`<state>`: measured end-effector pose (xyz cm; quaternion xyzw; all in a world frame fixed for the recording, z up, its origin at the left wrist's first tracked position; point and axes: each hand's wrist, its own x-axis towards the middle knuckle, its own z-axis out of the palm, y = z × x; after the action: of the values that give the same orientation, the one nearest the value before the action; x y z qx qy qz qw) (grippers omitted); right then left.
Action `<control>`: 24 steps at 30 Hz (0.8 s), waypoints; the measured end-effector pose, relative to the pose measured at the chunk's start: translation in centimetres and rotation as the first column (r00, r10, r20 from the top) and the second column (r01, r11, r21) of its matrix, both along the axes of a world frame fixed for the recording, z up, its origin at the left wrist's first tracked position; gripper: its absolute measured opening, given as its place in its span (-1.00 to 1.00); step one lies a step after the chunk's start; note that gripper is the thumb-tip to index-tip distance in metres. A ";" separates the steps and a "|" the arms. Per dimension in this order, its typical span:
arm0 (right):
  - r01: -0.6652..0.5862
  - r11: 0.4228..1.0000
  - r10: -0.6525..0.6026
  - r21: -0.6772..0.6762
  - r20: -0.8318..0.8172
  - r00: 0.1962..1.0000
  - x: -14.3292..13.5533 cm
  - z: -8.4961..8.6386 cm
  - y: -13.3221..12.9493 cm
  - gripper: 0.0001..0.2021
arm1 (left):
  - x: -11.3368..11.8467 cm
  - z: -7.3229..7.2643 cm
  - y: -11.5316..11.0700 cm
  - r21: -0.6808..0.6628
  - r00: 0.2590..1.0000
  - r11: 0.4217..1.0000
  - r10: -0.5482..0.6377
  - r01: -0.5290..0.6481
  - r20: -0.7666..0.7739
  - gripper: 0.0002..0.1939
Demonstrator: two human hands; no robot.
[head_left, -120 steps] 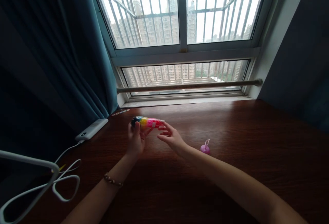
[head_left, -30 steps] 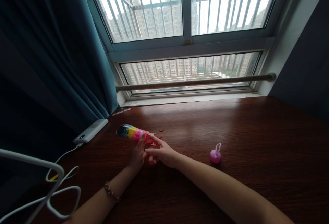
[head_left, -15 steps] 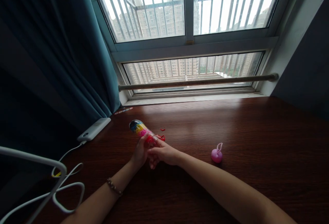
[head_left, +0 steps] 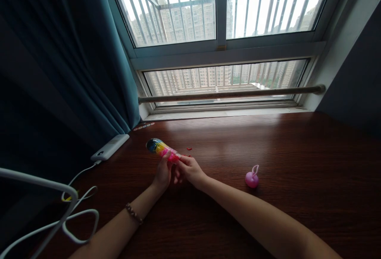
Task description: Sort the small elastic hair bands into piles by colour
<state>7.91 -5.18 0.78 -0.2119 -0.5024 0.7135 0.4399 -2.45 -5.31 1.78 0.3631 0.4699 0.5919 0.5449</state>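
Observation:
My left hand (head_left: 163, 173) is wrapped round a clear plastic bottle (head_left: 162, 148) filled with small coloured bands, like hair elastics, layered dark blue, yellow, pink and red. The bottle lies tilted, its rounded dark end pointing up and left. At its near right end is my right hand (head_left: 190, 170), fingers closed against the mouth; what they pinch there is hidden. Small red bands (head_left: 189, 148) lie on the table just beyond my right fingers. Farther right stands a pink-purple round cap (head_left: 251, 179) with a loop on top, apart from both hands.
The dark wooden table (head_left: 285, 144) reaches to the window sill. A white power bank (head_left: 110, 148) sits by the blue curtain (head_left: 119, 72) at left, its white cable (head_left: 80, 169) trailing down. A thick white bent tube (head_left: 38, 177) crosses the lower left. A metal rail (head_left: 232, 94) spans the window.
The bottle has shifted slightly left in my left hand. My right hand has risen a little toward the bottle's mouth, and fewer red bands show beside its fingers.

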 end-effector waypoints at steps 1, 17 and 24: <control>0.024 1.000 -0.024 -0.004 0.001 1.000 0.0 0.0 0.0 -0.57 | 0.1 0.0 0.0 0.010 1.000 1.000 -0.012 0.012 -0.006 -0.63; 0.277 0.961 -0.277 -0.008 -0.027 0.961 -0.4 -0.6 -0.6 -0.76 | 0.2 -0.6 0.3 0.177 0.990 0.981 0.102 -0.084 -0.093 -0.73; 0.361 0.929 -0.361 -0.083 0.011 0.932 -0.2 -1.1 -0.2 -0.82 | -0.6 -0.7 1.6 0.253 0.959 0.925 0.264 -0.283 0.106 -0.80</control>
<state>7.68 -5.38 -0.32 -0.3176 -0.4235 0.6414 0.5554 -3.01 -3.72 1.07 0.3430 0.4130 0.7321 0.4193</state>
